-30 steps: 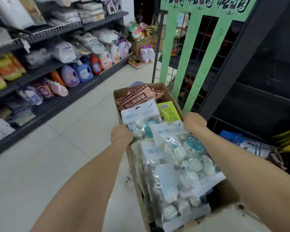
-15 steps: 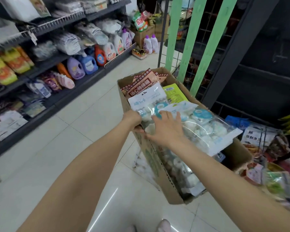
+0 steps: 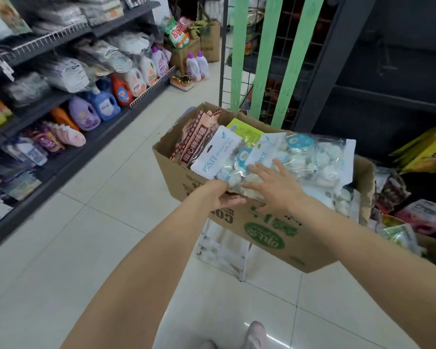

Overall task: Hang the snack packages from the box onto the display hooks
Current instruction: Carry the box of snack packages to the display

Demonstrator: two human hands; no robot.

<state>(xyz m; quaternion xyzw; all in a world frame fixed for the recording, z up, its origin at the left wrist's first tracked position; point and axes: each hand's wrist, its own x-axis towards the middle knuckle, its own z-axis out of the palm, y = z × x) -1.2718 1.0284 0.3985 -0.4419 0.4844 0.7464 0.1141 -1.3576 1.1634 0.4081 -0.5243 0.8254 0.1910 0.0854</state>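
A brown cardboard box (image 3: pixel 262 230) with green print sits in front of me, filled with snack packages. On top lie clear bags of white and blue sweets (image 3: pixel 312 159). Red-brown packets (image 3: pixel 194 142) and a yellow-green packet (image 3: pixel 244 129) stand at its far end. My left hand (image 3: pixel 224 197) grips the box's near rim, its fingers curled over the edge and under the clear bags. My right hand (image 3: pixel 275 187) rests flat on the top clear bags with fingers spread. Behind the box stands a wire display rack with green slats (image 3: pixel 262 59); its hooks do not show plainly.
Shelves with detergent bottles (image 3: pixel 103 107) line the left side of the aisle. Dark shelving (image 3: pixel 388 71) rises at the right, with loose packaged goods (image 3: pixel 425 215) below it. A white stand (image 3: pixel 224 248) is under the box. My shoe (image 3: pixel 256 333) shows on the tiled floor.
My right hand left the box's far rim and came across onto the top clear bags. My left hand stayed on the near rim. The box now sits lower and further right in view.
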